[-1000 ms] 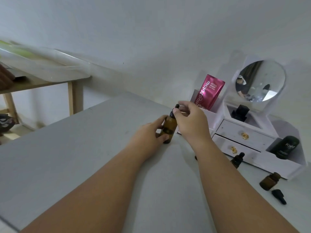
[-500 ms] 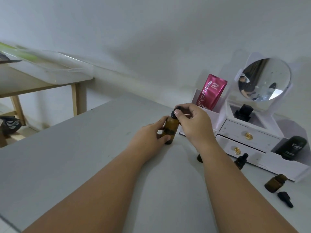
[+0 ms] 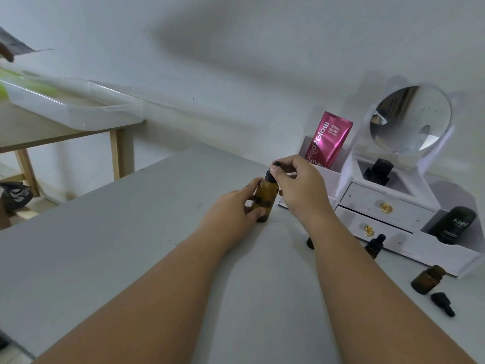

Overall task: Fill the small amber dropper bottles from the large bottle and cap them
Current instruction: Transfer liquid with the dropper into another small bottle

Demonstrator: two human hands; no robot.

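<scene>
The large amber bottle [image 3: 265,199] stands upright on the grey table [image 3: 110,253]. My left hand [image 3: 231,214] is wrapped round its body. My right hand [image 3: 299,187] pinches the black dropper cap [image 3: 270,176] on its neck. To the right stands a small capped amber dropper bottle [image 3: 374,245]. Farther right sits an uncapped small amber bottle [image 3: 427,279], tilted, with a loose black dropper cap [image 3: 443,307] lying beside it. Another dark bottle [image 3: 310,243] is mostly hidden behind my right forearm.
A white vanity organiser [image 3: 388,206] with drawers and a round mirror [image 3: 410,119] stands at the back right. It holds a pink pouch [image 3: 329,139] and a black bottle [image 3: 455,224]. A wooden side table with a clear plastic tray [image 3: 73,106] stands at the left.
Both hands stay on the large bottle. My right fingers have shifted around the cap. The view has drifted slightly.
</scene>
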